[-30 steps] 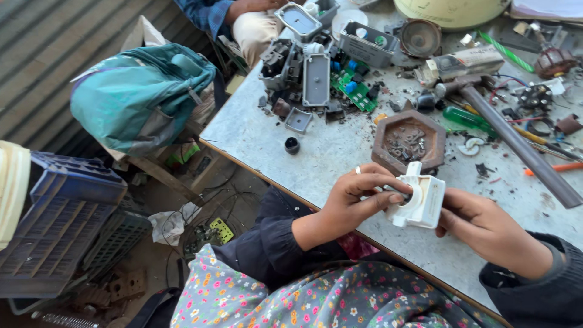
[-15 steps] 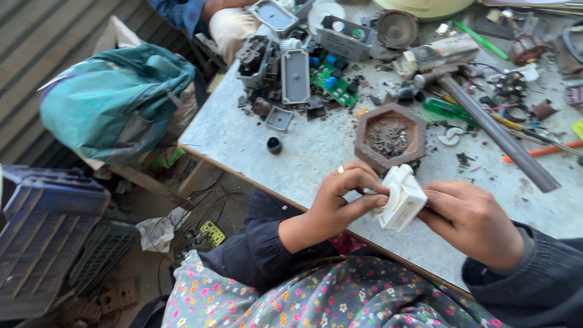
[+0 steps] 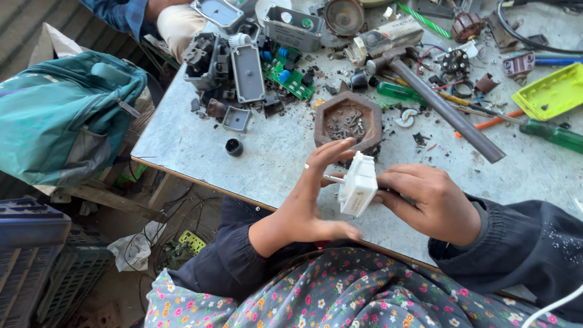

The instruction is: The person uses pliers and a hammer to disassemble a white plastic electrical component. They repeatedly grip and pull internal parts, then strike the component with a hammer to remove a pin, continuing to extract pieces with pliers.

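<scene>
The right hand (image 3: 434, 203) grips a white plastic part (image 3: 358, 184) just above the near edge of the table (image 3: 182, 146), while the left hand (image 3: 313, 194) is spread open, fingers splayed beside the part and touching a thin pin (image 3: 334, 178) that sticks out of its side. To do this well, the right hand should clamp the body square and firm. The left fingertips should then close on the pin close to the housing and work it straight, over the hexagonal tray (image 3: 348, 120) so nothing small drops.
</scene>
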